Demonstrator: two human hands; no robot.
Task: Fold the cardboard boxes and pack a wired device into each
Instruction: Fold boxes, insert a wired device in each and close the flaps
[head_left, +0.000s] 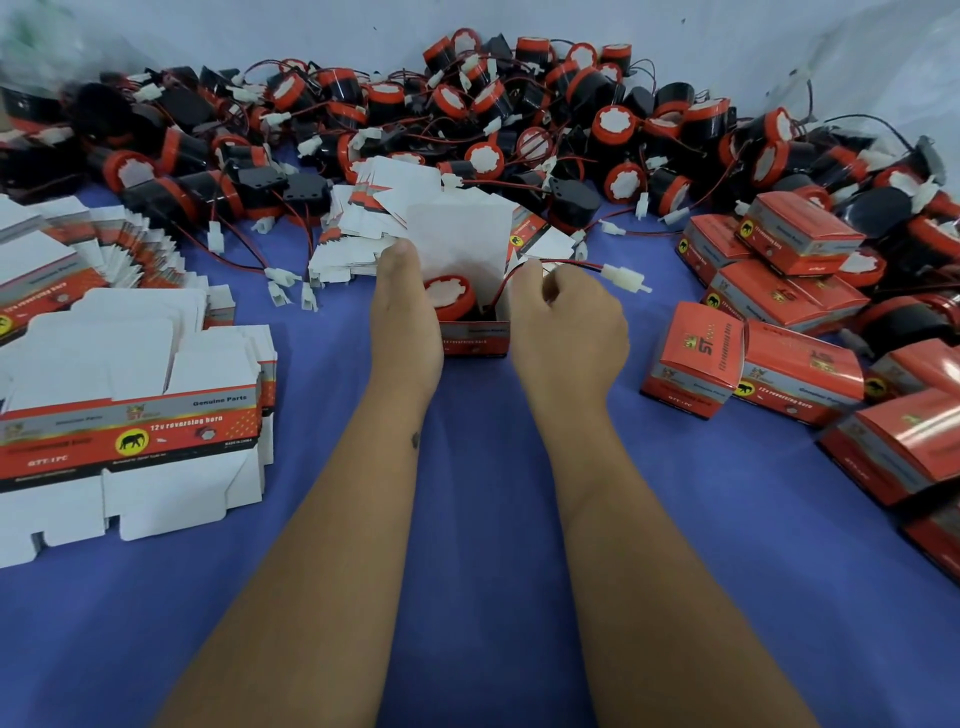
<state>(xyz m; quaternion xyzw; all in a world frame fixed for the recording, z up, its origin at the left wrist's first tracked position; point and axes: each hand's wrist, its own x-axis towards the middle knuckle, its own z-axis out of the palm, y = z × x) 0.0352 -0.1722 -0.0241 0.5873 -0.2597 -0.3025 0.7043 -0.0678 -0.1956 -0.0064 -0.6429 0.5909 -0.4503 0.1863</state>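
Note:
A small red cardboard box stands open in the middle of the blue cloth, its white lid flap raised behind it. Inside sits a red and black wired device with a white face. My left hand holds the box's left side, thumb up against the flap. My right hand is at the box's right side and pinches the device's red and black wire. The wire's white connector sticks out to the right of that hand.
A big heap of loose wired devices runs along the back. Flat unfolded boxes lie in stacks at the left and just behind the open box. Several closed red boxes are piled at the right. A pale wall backs the heap.

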